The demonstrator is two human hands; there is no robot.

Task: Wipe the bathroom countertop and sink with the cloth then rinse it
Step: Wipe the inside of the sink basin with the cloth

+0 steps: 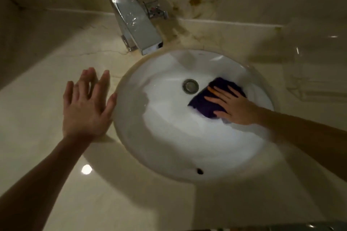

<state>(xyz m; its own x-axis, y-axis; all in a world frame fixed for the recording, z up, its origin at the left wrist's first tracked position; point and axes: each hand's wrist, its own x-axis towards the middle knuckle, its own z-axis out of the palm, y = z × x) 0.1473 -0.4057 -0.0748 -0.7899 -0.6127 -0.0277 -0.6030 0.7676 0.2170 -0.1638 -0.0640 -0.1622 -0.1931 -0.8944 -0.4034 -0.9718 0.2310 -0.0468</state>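
Note:
A dark purple cloth (204, 100) lies folded on the right inner wall of the white oval sink (169, 146), just right of the metal drain (190, 86). My right hand (232, 106) presses flat on the cloth, fingers spread and pointing left. My left hand (86, 103) rests flat on the beige marble countertop (37, 118) beside the sink's left rim, fingers apart and holding nothing. No water runs from the chrome faucet (135, 22) behind the sink.
The faucet's lever handle (155, 10) stands to the right of the spout near the back wall. Brown stains mark the wall and counter behind the sink. A clear glass object (317, 73) stands on the counter at right. An overflow hole (199, 171) sits in the sink's near wall.

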